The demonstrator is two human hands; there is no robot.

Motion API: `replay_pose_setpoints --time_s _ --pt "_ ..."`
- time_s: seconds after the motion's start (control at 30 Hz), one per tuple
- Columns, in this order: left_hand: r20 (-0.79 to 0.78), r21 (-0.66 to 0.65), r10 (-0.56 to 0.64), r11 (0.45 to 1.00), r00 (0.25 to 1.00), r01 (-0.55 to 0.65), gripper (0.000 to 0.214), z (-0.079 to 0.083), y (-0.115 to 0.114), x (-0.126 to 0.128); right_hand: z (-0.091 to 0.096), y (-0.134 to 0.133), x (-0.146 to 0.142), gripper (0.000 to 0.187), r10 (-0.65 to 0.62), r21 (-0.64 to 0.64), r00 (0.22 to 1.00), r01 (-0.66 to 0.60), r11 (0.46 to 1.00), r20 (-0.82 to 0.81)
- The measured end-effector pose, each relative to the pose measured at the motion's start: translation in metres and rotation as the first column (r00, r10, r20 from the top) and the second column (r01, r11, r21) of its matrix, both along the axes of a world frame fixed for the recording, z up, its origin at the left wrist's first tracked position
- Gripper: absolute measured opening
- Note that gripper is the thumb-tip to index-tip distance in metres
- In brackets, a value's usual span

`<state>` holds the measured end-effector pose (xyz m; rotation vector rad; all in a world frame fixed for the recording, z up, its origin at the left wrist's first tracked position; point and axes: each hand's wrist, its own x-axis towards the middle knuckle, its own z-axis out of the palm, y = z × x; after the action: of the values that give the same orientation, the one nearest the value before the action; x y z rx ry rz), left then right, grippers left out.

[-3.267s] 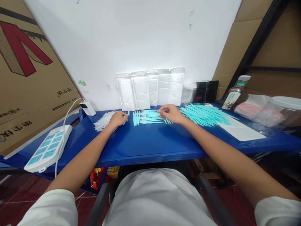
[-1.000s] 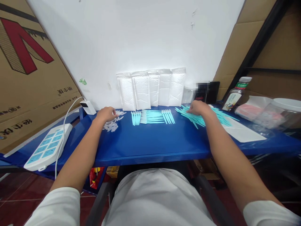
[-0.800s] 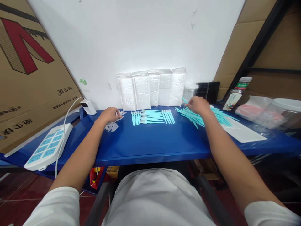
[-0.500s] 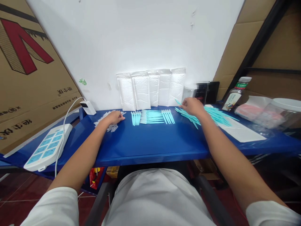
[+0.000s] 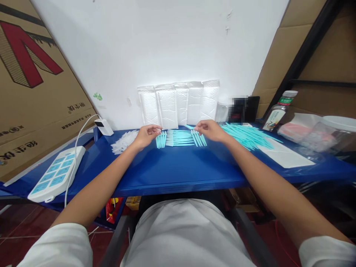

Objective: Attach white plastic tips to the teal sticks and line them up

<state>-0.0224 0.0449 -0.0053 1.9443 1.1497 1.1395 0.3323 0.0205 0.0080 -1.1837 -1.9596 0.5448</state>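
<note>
My right hand (image 5: 208, 129) is closed in a pinch on a slim turquoise eyebrow razor (image 5: 189, 127), its tip pointing left. My left hand (image 5: 148, 135) is also pinched, above the left end of the rows. It seems to hold a small clear plastic cap (image 5: 161, 128), mostly hidden by the fingers. Between and below the hands, several capped razors (image 5: 182, 138) lie stacked crosswise, with upright-pointing rows at both sides. Left of my left hand is a pile of clear caps (image 5: 122, 142). A loose heap of turquoise razors (image 5: 250, 136) lies beyond my right wrist.
White padded packets (image 5: 168, 107) lean on the wall behind the blue table (image 5: 178, 170). A power strip (image 5: 57, 174) with a cable lies left. On the right stand a clear jar (image 5: 222, 112), a bottle (image 5: 279, 111), a plastic tub (image 5: 340, 129) and a white sheet (image 5: 286, 154).
My right hand has moved left from the razor heap with a razor in it. My left hand has lifted off the cap pile and moved right, so both hands are closer together.
</note>
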Motion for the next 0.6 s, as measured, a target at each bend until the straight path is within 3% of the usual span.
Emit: replay_pose_setpoints --time_s 0.07,0.17,0.6 --pt "0.164 -0.073 -0.06 0.995 0.985 0.073 0.062 -0.004 -0.008 0.013 -0.005 -0.003 -0.012 0.041 0.115 -0.056 0.992 -0.117 0.992 -0.047" --pt "0.256 -0.129 -0.064 0.987 0.965 0.1 0.062 -0.008 -0.017 0.026 -0.01 -0.009 -0.024 0.039 0.214 -0.111 0.974 -0.221 0.969 -0.072" --pt "0.245 -0.143 -0.05 0.986 0.968 0.087 0.053 -0.006 -0.033 0.039 -0.002 -0.024 -0.036 0.039 0.258 -0.132 0.964 -0.265 0.955 -0.067"
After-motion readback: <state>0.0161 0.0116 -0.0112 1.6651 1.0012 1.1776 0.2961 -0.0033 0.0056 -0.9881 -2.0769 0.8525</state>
